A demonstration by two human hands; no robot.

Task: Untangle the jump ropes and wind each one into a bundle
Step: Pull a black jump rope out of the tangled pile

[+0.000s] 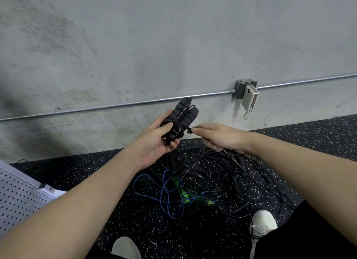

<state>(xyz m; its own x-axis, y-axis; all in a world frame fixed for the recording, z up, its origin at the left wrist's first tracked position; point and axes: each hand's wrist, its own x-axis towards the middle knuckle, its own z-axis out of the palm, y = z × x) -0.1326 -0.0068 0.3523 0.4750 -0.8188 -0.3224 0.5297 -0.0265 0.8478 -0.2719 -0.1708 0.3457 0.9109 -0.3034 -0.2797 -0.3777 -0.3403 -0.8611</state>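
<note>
- The left hand (pixel 154 141) is curled around a pair of black handles (pixel 178 116) held side by side, thumb pressed across the cord wrapped over them; the handles point up toward the pipe (pixel 135 104) on the wall.
- The right hand (pixel 218 136) pinches a black cord (pixel 188 129) between thumb and forefinger, just right of the handles. Its other fingers are folded in, and thin cord runs down out of it.
- Directly below the handles, a tangle of ropes (pixel 218 181) lies on the speckled floor (pixel 81 170): thin black cords looped over one another, with more black ribbed handles among them.
- A blue rope (pixel 164 193) and a green-patterned piece (pixel 184 196) lie at the left side of that tangle.
- Right of the handles, a small pale device (pixel 250 98) hangs from a grey box (pixel 241 86) on the pipe.
- White shoes (pixel 263 223) stand below the tangle; a perforated metal panel (pixel 17 197) sits far left.
</note>
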